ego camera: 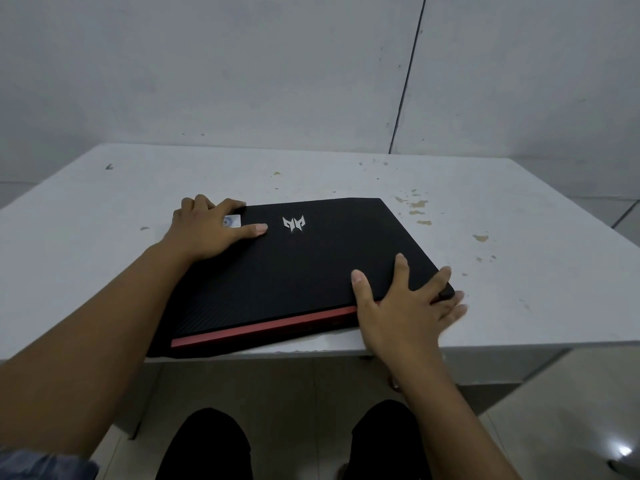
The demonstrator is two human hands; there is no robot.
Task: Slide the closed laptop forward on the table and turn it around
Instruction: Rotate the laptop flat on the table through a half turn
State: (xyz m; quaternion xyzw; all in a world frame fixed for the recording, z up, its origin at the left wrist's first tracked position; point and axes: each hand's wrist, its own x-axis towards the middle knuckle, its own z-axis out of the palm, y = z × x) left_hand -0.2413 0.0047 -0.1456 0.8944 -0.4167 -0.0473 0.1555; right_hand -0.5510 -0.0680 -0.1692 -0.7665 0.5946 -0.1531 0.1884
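Note:
A closed black laptop point(294, 268) with a silver emblem on its lid and a red strip along its near edge lies skewed on the white table point(502, 258). Its near left corner overhangs the table's front edge. My left hand point(211, 226) grips the far left corner, fingers curled over the edge and thumb flat on the lid, partly covering a small white sticker. My right hand point(401, 306) holds the near right corner, thumb and fingers spread on the lid, palm against the red edge.
A grey wall stands just behind the table's far edge. Yellowish stains point(419, 207) dot the tabletop to the right of the laptop. My knees in dark trousers point(207, 445) are below the front edge, above a tiled floor.

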